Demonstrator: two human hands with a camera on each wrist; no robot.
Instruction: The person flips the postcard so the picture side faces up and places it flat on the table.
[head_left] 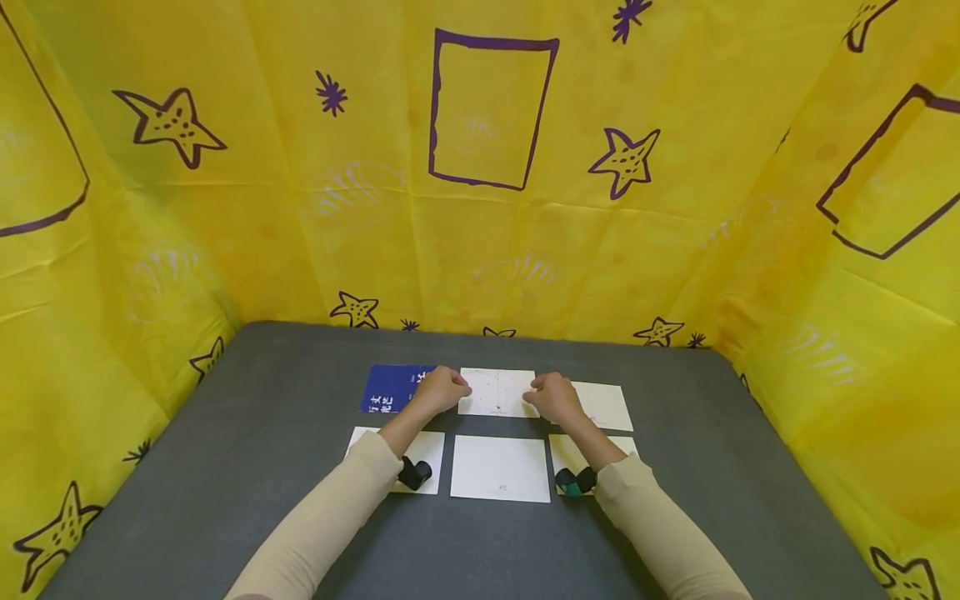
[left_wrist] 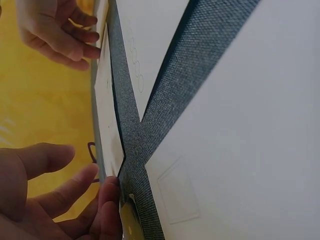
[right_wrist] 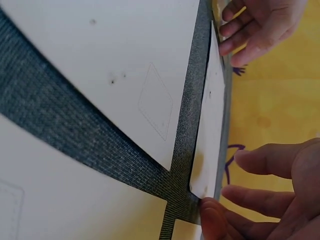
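In the head view a white card (head_left: 497,392) with faint marks lies in the middle of the back row. My left hand (head_left: 444,388) is at its left edge, and my right hand (head_left: 553,397) is at its right edge. In the left wrist view, the left hand's lower fingertips (left_wrist: 110,192) rest by the card's near corner, with thumb and index finger spread apart. The right wrist view has the right hand's fingers (right_wrist: 212,217) at the opposite corner, also loosely spread. Neither thumb pinches the card.
A blue card (head_left: 390,390) with white lettering lies back left, partly behind the left hand. Another white card (head_left: 606,406) is back right. The front row holds white cards at left (head_left: 367,437), middle (head_left: 500,469) and right (head_left: 567,450). Yellow patterned cloth (head_left: 495,233) surrounds the grey table (head_left: 480,542).
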